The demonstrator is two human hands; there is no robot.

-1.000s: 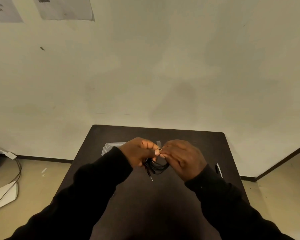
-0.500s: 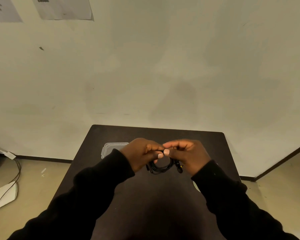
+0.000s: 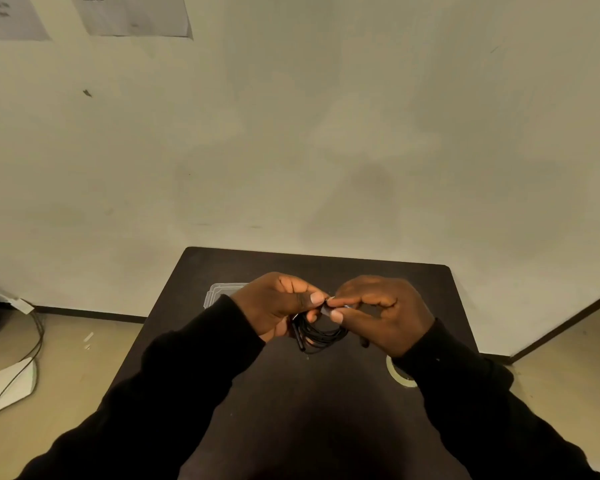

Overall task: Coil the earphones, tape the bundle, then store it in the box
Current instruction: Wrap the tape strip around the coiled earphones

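Hands meet over the middle of the table (image 3: pixel 222 271), and from my remote seat I see both busy with the earphones (image 3: pixel 321 336). My left hand (image 3: pixel 279 306) curls round the left side of the coil, thumb on top and fingers underneath, so it is grasping the bundle. My right hand (image 3: pixel 381 313) is curled too, thumb and forefinger pinching a short strip of tape (image 3: pixel 327 308) right at the top of the coil, where the two thumbs nearly touch. I cannot tell whether the strip is already stuck to the cable or only pressed against it (it is small and dark at this size).

The coil hangs below the fingers as several black loops, held just above the dark tabletop, with a thicker black stub of the cable poking down on its left side.

Box (image 3: pixel 219 294): clear plastic, lying on the table beyond my left wrist, partly hidden by the sleeve (image 3: pixel 187 368). I cannot make out whether it has a lid on.

A tape roll (image 3: pixel 397 374) sits on the table near my right forearm, half covered by that black sleeve.

Off the table to the left, on the floor, a white object (image 3: pixel 9 386) lies with cables (image 3: pixel 37 337) trailing past it. Two paper sheets (image 3: pixel 132 15) hang on the wall at upper left.
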